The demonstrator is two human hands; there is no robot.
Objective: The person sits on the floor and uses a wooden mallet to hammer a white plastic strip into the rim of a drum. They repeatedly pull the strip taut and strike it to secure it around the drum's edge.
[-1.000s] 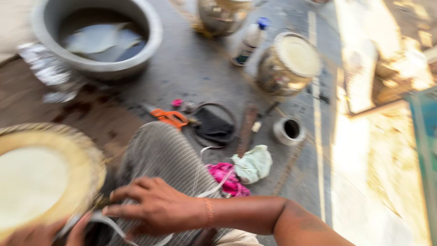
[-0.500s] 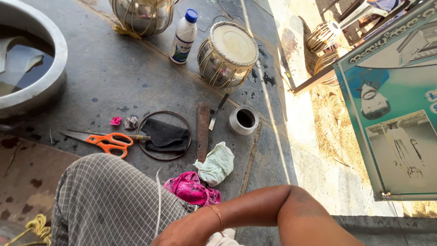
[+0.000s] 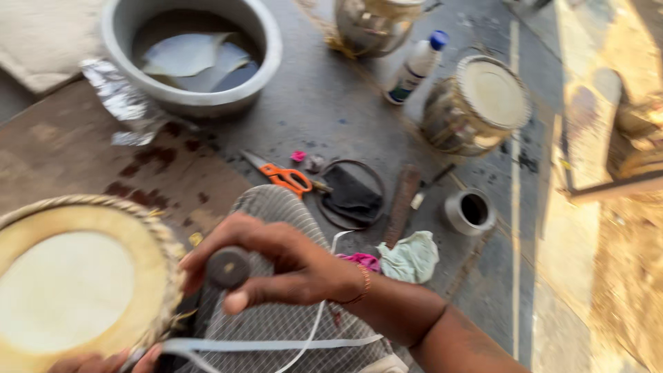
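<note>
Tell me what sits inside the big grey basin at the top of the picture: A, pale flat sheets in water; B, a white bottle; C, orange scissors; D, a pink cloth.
A: the basin holds pale flat sheets lying in dark water, while the scissors, bottle and pink cloth all lie outside it on the floor.

Bare-armed person wears a thin bangle (image 3: 364,284) and grey checked cloth (image 3: 276,321) over the legs.
</note>
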